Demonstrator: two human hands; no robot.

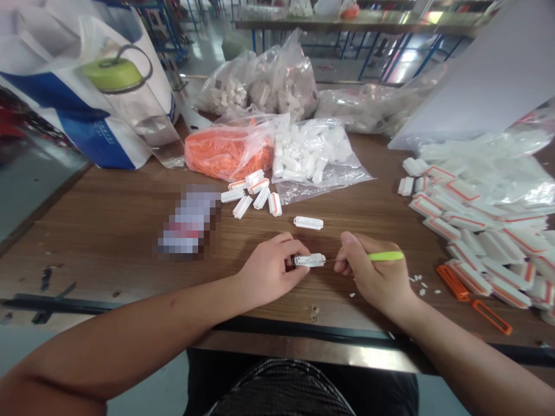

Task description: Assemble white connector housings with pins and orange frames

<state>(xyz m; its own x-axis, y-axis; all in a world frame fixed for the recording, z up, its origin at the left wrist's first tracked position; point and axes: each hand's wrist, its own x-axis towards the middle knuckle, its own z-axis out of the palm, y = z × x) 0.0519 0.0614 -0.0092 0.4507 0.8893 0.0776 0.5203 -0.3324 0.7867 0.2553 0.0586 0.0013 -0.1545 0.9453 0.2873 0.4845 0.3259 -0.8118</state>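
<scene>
Pinching a white plastic piece [309,260], the left hand [271,270] faces the right hand [373,268], which pinches a green-handled pick [385,256].

My two hands close together, just apart, straight ahead of me
Left forearm [143,329] reaches in from 8 o'clock, my left hand [269,271] curled with its fingers [290,247] turned inward; right forearm [472,355] comes from 4 o'clock, my right hand [373,270] pinched shut, thumb [350,240] on top.

The left hand [271,271] and right hand [373,271] are bare up the forearms, and the lap shows dark trousers [390,384] with what looks like grey-striped black fabric [281,393], dimly seen.
</scene>
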